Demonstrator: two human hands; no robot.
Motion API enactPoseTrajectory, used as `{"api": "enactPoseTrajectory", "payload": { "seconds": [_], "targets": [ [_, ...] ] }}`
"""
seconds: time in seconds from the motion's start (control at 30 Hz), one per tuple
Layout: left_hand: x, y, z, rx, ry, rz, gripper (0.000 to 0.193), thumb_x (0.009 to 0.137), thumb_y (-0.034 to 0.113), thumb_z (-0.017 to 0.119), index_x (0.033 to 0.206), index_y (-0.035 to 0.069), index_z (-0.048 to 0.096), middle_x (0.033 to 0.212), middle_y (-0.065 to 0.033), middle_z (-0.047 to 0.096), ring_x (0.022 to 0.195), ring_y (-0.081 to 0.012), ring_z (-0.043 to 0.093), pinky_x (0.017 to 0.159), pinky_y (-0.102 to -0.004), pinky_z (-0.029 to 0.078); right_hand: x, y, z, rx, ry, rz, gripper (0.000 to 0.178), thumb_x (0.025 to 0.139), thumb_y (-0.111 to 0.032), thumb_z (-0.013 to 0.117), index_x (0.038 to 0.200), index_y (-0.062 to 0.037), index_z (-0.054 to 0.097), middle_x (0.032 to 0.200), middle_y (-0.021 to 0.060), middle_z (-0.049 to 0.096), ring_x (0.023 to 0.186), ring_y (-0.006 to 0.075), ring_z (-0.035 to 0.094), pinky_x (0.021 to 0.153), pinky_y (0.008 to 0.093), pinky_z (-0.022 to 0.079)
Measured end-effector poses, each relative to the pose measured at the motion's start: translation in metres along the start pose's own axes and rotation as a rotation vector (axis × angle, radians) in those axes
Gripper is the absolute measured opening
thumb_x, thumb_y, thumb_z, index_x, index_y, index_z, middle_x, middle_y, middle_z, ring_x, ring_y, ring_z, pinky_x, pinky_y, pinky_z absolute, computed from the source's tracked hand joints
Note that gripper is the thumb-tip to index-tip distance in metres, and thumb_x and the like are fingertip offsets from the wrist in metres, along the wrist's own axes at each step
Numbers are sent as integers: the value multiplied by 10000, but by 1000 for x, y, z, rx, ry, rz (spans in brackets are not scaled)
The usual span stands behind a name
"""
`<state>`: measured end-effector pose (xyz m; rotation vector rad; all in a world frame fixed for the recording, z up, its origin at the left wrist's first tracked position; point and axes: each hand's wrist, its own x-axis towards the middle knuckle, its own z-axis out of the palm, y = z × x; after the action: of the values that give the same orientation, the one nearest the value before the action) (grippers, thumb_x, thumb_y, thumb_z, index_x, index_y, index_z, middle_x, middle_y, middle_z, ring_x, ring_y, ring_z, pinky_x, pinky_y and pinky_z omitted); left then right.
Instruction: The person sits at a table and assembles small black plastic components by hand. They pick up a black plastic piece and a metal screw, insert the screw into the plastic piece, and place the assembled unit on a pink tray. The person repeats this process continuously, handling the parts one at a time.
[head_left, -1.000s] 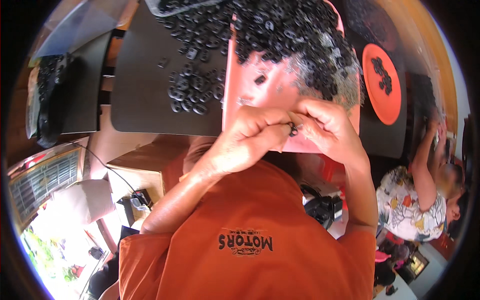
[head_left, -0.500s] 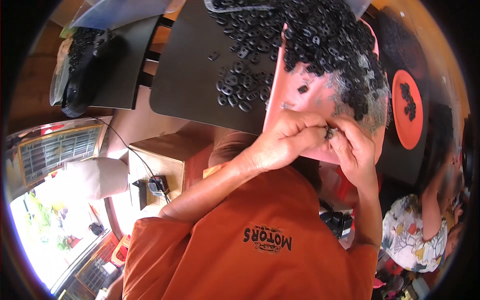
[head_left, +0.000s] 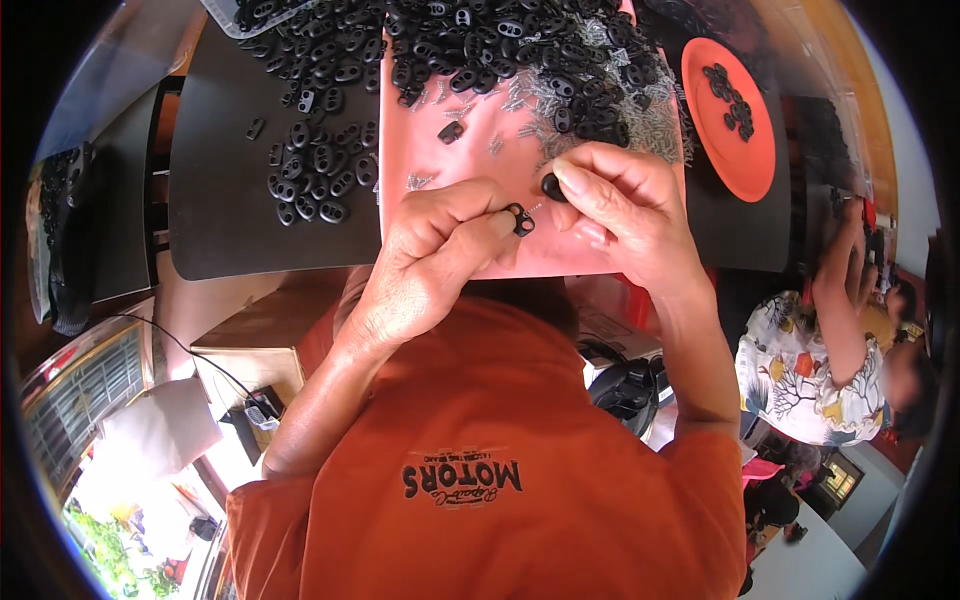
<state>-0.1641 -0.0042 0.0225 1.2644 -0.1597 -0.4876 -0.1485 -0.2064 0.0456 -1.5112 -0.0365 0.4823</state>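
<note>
Over the near part of a pink tray (head_left: pixel 420 150), my left hand (head_left: pixel 430 250) pinches a small black cord lock piece with two holes (head_left: pixel 522 222). A thin metal spring (head_left: pixel 537 207) stands out from that piece toward my right hand (head_left: pixel 635 210). Between thumb and fingertips, my right hand grips a rounded black cord lock shell (head_left: pixel 551 186). The two pieces are apart, with a small gap between them. Beyond my hands, another black piece (head_left: pixel 451 131) lies alone on the tray, near loose springs (head_left: pixel 545 120) and a heap of black cord lock parts (head_left: pixel 450 50).
A group of black cord locks (head_left: pixel 320 165) lies on the dark table (head_left: pixel 215 220), left of the tray. To the right is an orange plate (head_left: pixel 750 175) holding several black pieces. A clear container (head_left: pixel 225 15) is at the far left. Another person in a patterned top (head_left: pixel 800 370) sits at the right.
My hands were together and have moved apart, each holding one piece, with a spring now visible between them. The view has shifted, so the tray appears further left.
</note>
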Motion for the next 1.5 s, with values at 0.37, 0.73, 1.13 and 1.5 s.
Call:
{"api": "enactPoseTrajectory", "payload": {
  "seconds": [0.37, 0.73, 1.13, 1.5],
  "targets": [
    [-4, 0, 1, 40, -20, -35, 151, 887, 86, 498, 819, -13, 591, 668, 17, 509, 569, -29, 379, 495, -200, 272, -4, -6, 4, 8, -5, 41, 179, 945, -149, 599, 993, 14, 656, 645, 38, 625, 466, 12, 451, 396, 171, 321],
    [0, -3, 0, 61, -45, -65, 151, 896, 81, 497, 843, -11, 604, 671, 29, 502, 574, -23, 387, 495, -196, 279, -6, -8, -3, 20, -9, 146, 194, 921, -172, 634, 961, 17, 649, 625, 43, 626, 451, 39, 534, 380, 161, 345],
    [-5, -17, 1, 135, -63, -40, 153, 920, 79, 503, 840, -1, 606, 662, 52, 473, 586, -21, 391, 512, -197, 296, -7, 7, -3, -74, -8, 17, 182, 903, -182, 661, 912, 0, 663, 628, -12, 573, 499, -1, 413, 428, 173, 294],
    [-15, -14, 1, 114, -68, -91, 142, 923, 70, 492, 840, -1, 584, 681, 52, 454, 598, -20, 376, 516, -193, 288, -15, 2, 7, -99, -17, 43, 183, 906, -176, 651, 900, 7, 658, 626, 1, 582, 493, 2, 426, 430, 170, 312]
  ]
}}
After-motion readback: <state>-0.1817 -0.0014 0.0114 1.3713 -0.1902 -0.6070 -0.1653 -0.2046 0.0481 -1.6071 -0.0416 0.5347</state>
